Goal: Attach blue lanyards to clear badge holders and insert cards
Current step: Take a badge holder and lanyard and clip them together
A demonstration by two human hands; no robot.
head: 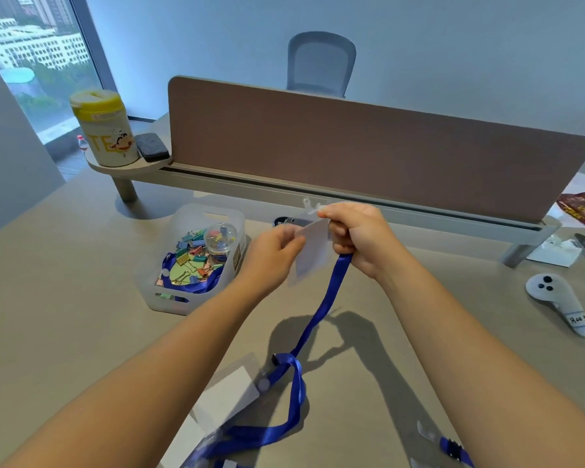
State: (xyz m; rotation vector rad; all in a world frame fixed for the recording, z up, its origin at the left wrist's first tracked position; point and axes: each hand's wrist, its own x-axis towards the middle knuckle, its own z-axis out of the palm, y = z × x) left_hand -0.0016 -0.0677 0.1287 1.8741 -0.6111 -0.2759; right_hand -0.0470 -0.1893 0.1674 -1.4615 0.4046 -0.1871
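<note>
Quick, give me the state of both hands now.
Left hand: pinching the clear badge holder.
Right hand: gripping the blue lanyard and its clear strap end.

Clear badge holder (309, 255) w/ white card held up, blue lanyard (321, 305) hanging to desk.

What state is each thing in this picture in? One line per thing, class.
Left hand: pinches the badge holder.
Right hand: grips the lanyard and clear strap.
Badge holder: held up, card inside.
Lanyard: hanging to the desk.
Finished badge: lying flat, lanyard attached.
Wipes canister: upright, lid closed.
Bin: open, holding clips.
</note>
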